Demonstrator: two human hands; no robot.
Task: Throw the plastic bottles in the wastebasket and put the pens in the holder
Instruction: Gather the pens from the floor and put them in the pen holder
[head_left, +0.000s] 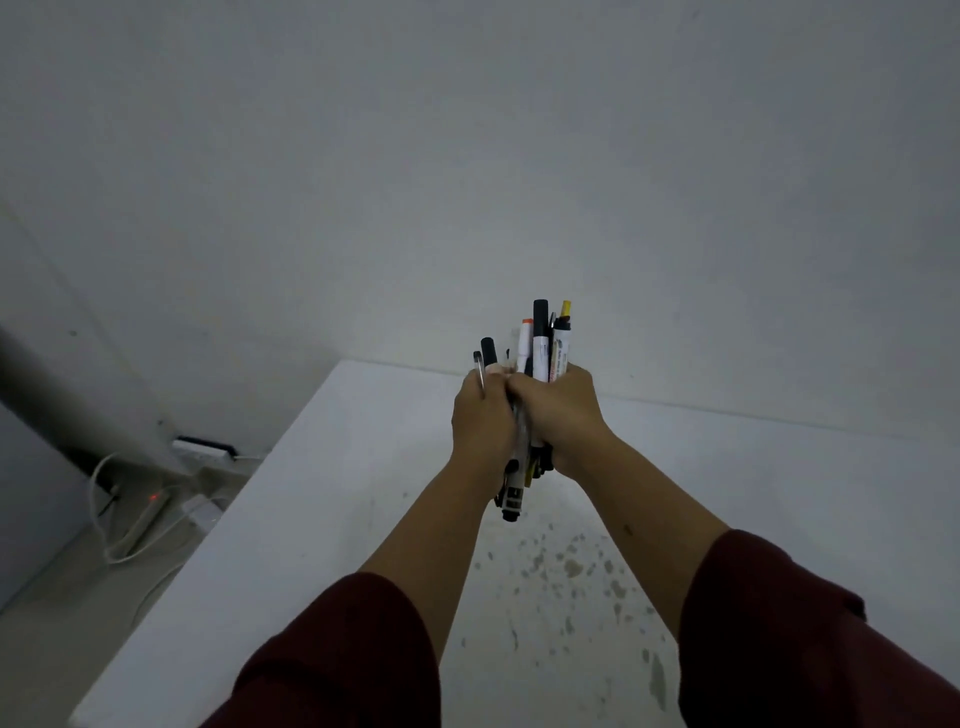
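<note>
A bundle of several pens and markers (540, 343) stands upright between both hands, held above the white table (322, 467). My left hand (480, 421) and my right hand (569, 415) press together around the middle of the bundle. Black, orange and yellow caps stick out above my fingers, and lower pen ends (511, 493) poke out below my palms. No holder, bottle or wastebasket is in view.
The white table has brownish stains (571, 566) near me. Its left edge drops to the floor, where a power strip with a red light (153, 500) and white cables (119, 540) lie by the wall. A plain grey wall fills the background.
</note>
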